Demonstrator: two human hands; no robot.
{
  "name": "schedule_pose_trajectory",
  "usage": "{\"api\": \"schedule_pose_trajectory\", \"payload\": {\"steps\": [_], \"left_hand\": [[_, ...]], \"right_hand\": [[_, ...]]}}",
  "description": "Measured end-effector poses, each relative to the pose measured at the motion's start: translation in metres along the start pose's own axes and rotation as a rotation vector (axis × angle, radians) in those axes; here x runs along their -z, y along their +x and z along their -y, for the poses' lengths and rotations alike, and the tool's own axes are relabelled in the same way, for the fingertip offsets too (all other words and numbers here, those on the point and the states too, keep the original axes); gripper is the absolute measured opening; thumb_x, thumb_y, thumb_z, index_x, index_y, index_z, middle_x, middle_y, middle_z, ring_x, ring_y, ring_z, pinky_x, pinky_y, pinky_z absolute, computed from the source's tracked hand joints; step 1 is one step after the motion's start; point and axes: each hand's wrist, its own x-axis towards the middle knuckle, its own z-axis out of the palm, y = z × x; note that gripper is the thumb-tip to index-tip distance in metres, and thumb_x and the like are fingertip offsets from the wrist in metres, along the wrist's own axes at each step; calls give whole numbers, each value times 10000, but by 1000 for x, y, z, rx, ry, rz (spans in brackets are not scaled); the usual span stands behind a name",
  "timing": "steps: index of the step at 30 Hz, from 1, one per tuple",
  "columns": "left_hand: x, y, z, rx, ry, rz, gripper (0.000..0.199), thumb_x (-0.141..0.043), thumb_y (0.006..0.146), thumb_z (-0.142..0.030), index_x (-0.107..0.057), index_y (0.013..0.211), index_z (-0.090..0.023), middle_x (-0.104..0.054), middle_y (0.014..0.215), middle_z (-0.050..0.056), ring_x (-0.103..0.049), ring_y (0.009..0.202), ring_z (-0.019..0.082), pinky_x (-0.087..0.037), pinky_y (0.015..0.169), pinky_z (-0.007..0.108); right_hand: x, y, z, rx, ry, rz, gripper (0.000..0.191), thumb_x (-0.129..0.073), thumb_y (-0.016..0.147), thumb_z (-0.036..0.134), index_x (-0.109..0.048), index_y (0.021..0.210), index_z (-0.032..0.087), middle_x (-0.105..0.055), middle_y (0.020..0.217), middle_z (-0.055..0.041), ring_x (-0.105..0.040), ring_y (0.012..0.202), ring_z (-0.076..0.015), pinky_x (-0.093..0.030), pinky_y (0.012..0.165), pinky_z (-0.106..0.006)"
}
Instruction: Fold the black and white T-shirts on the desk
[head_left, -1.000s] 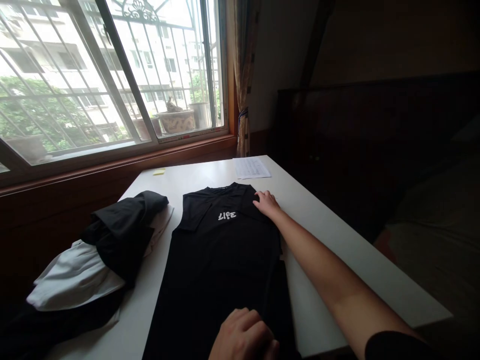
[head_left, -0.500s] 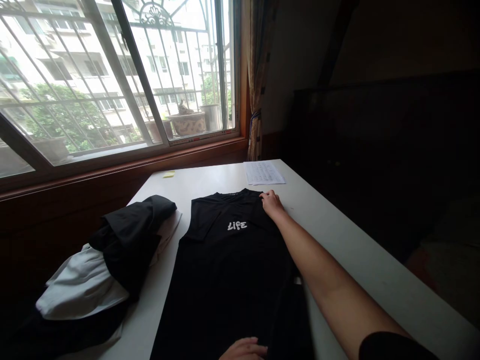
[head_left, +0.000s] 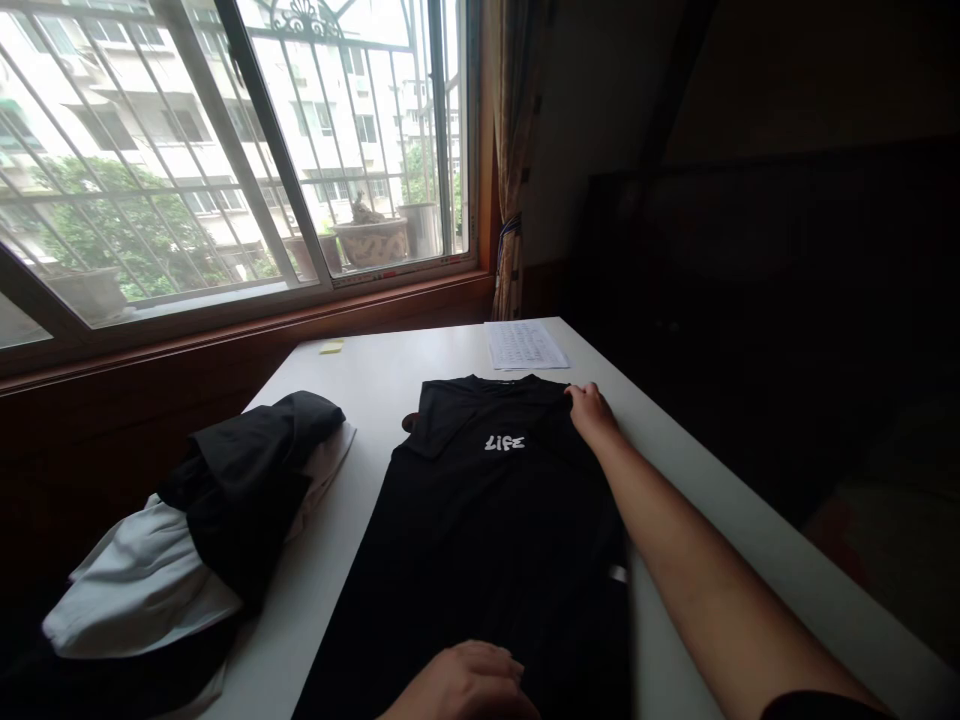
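Right hand point(head_left: 590, 410): thumb and fingers closed on the upper right corner of the shirt, at the shoulder. Left hand point(head_left: 465, 682): at the lower edge of view, over the shirt's lower part, fingers curled; whether it grips cloth cannot be told.

Black shirt point(head_left: 495, 520): one, laid lengthwise down the middle of the table, neckline at the far end; white lettering point(head_left: 504, 442) on the chest; small white tag point(head_left: 619, 573) near the right edge.

Dark round object point(head_left: 409, 422): one, mostly hidden, at the shirt's upper left edge; kind unclear.

White table point(head_left: 390, 365): bears all the above.

Clothes pile point(head_left: 247, 480): black and white pieces, heaped at the left side.

Printed sheets point(head_left: 527, 345): far end, beyond the neckline. Yellow sticky notes point(head_left: 331, 347): far left corner.

Barred window point(head_left: 247, 150): beyond the table; patterned plant pot point(head_left: 371, 243) outside. Curtain point(head_left: 509, 200): tied, at the window's right.
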Motion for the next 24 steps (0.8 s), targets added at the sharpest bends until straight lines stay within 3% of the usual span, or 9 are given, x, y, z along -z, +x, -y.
{"api": "schedule_pose_trajectory", "payload": {"steps": [5,8,15,18,20,22,24], "left_hand": [[35,14,-27,102,30,-41,272,-510,1013,-303,-758,1050,-197,-763,940,67,-721,877,163,-545,830,227],[43,15,-41,169,4,-117,268,-507,1014,-292,-752,1001,-185,-746,902,55,-703,830,146,-527,775,208],[14,-3,-34,107,53,-208,202,-537,968,-245,-731,970,-187,-746,903,69,-714,827,152,-548,720,197],[-1,-13,-25,70,104,-210,153,-563,960,-233,-713,980,-210,-761,971,63,-724,992,180,-561,894,256],[-9,-21,-20,55,137,-188,146,-596,964,-278,-692,1064,-229,-768,1040,53,-688,1147,209,-492,1080,359],[-15,-29,-17,39,171,-133,341,-634,960,-364,-611,1282,-255,-746,1194,61,-636,1256,233,-382,1190,469],[-18,-39,-17,30,184,-101,580,-631,966,-407,-418,1493,-288,-690,1333,72,-619,1283,227,-321,1220,518]], "right_hand": [[17,-14,-52,-129,-24,-34,462,-394,932,81,-658,1288,212,-531,1271,-162,-608,1006,-253,-455,842,-330],[26,-27,-87,-205,-23,-56,459,-417,916,90,-663,1285,208,-532,1262,-161,-615,1005,-260,-462,834,-334],[40,-63,-150,-331,38,-96,401,-478,925,170,-684,1266,213,-533,1269,-157,-616,962,-252,-447,845,-346],[46,-78,-160,-350,59,-85,382,-464,951,200,-687,1261,205,-534,1258,-165,-609,965,-249,-435,837,-345],[49,-86,-164,-358,66,-89,374,-457,961,205,-687,1256,198,-536,1245,-167,-602,998,-254,-429,858,-342],[51,-92,-166,-362,75,-97,370,-460,964,207,-682,1260,199,-539,1230,-161,-595,1033,-254,-424,886,-332],[52,-96,-169,-366,84,-103,371,-464,966,209,-675,1270,202,-540,1226,-155,-588,1056,-251,-419,909,-324]]}}
